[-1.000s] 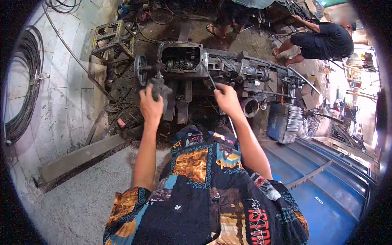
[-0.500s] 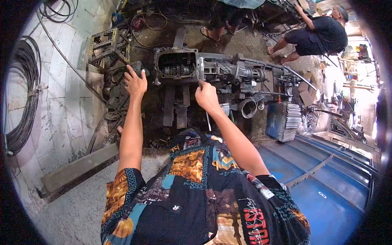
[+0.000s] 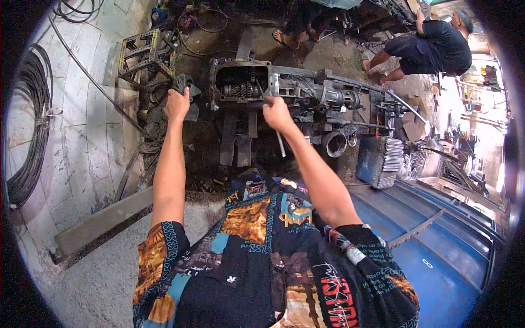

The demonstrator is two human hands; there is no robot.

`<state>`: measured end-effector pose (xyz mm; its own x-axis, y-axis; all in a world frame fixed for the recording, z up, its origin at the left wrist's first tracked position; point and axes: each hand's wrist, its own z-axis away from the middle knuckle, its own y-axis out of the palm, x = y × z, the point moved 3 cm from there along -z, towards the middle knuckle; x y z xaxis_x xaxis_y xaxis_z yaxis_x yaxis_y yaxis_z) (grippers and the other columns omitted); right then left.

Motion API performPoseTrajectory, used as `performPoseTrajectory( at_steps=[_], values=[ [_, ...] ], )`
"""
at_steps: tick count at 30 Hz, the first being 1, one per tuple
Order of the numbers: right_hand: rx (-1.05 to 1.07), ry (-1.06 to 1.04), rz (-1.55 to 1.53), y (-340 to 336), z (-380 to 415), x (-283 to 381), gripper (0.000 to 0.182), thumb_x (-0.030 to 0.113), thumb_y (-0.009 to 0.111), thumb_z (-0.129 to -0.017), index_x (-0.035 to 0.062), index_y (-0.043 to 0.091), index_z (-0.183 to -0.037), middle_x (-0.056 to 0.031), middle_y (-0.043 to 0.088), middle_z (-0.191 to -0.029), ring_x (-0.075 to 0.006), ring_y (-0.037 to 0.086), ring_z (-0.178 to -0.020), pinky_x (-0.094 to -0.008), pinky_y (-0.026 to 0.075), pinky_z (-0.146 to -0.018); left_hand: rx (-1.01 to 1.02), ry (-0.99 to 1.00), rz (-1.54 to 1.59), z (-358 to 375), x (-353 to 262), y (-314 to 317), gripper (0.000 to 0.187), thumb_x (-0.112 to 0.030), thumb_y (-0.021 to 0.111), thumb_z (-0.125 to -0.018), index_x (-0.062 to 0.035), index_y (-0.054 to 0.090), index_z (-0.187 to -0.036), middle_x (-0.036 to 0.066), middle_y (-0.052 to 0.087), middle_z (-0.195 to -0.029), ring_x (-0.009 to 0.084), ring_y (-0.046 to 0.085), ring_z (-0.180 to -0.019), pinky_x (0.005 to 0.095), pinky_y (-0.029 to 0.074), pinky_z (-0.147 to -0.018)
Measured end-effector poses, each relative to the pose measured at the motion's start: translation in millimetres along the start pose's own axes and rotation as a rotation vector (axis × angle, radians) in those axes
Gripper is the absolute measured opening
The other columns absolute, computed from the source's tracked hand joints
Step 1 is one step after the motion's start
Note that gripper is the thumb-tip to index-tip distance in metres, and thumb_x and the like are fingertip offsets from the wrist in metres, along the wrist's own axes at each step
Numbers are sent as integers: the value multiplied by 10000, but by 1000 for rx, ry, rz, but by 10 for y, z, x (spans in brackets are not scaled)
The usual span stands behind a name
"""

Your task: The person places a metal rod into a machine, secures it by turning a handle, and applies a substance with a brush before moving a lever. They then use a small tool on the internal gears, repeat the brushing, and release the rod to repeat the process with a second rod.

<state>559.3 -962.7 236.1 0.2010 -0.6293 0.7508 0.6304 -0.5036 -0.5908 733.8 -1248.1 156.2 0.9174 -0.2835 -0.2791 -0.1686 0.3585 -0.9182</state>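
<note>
My left hand (image 3: 178, 104) is closed on a crumpled dark grey rag (image 3: 192, 112), left of an open gearbox housing (image 3: 214, 82). Inside the housing lies a row of toothed gears (image 3: 240, 90) on a shaft. At the housing's right front corner, my right hand (image 3: 277, 113) is wrapped round a slim metal rod (image 3: 281, 145), whose lower end sticks out below the fist. The fist hides the rod's upper part. A long shaft assembly (image 3: 342, 99) extends right from the housing.
A yellow-edged metal frame (image 3: 147, 54) stands at the left, near a wall with coiled black cable (image 3: 33, 164). A person (image 3: 437, 46) squats at upper right; another person's feet (image 3: 287, 39) show behind the gearbox. A finned metal block (image 3: 377, 161) sits beside blue metal panels (image 3: 421, 240).
My left hand has gone from spread fingers to a closed grip, and the rag is now lifted in it. My right hand has moved slightly up, still gripping the rod.
</note>
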Motion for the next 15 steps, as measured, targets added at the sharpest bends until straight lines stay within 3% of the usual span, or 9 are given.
performPoseTrajectory(
  at_steps=[2,4,8,10,13,14,15],
  values=[
    [104,123,-142,128,-203,-476,405,128,531,-828,-77,611,-1169,-328,640,-1033,-376,662,-983,-390,497,-876,0,-14,-13,20,-29,-44,625,-516,528,-920,80,466,-1096,288,636,-1031,433,632,-973,524,508,-825],
    [146,179,-239,70,-179,-497,424,133,541,-826,-82,599,-1187,-320,652,-1001,-344,678,-940,-367,502,-852,16,-29,-3,28,-31,-52,620,-516,529,-920,74,467,-1103,280,637,-1037,434,633,-966,523,509,-813],
    [141,174,-202,81,-102,-504,422,126,535,-831,-81,596,-1194,-317,655,-986,-327,683,-911,-359,501,-837,19,-61,36,106,11,-12,638,-522,508,-932,60,453,-1187,273,599,-1147,430,593,-1050,598,415,-921],
    [156,75,-223,99,-123,-525,447,83,512,-902,-96,496,-1310,-19,500,-568,-118,456,-432,-319,381,-410,-21,-54,61,214,44,41,637,-517,493,-942,51,440,-1227,268,584,-1179,426,577,-1082,614,377,-952],
    [69,-56,-104,97,-180,-522,413,94,532,-887,-105,552,-1248,-55,557,-597,-143,505,-464,-345,431,-453,-49,-46,93,330,115,124,640,-509,465,-958,32,414,-1295,257,561,-1231,417,556,-1127,630,323,-998],
    [87,40,-97,96,-169,-517,378,101,547,-873,-91,602,-1193,-101,608,-648,-171,554,-500,-362,468,-500,-45,-47,97,316,139,136,642,-508,451,-965,23,401,-1323,251,554,-1251,411,550,-1141,630,308,-1012],
    [100,56,-104,87,-168,-499,392,105,548,-879,-69,585,-1229,-87,594,-641,-164,537,-484,-355,451,-475,-104,-47,44,374,105,109,668,-519,443,-963,25,378,-1345,239,558,-1260,405,551,-1149,633,302,-1015]
  ],
)
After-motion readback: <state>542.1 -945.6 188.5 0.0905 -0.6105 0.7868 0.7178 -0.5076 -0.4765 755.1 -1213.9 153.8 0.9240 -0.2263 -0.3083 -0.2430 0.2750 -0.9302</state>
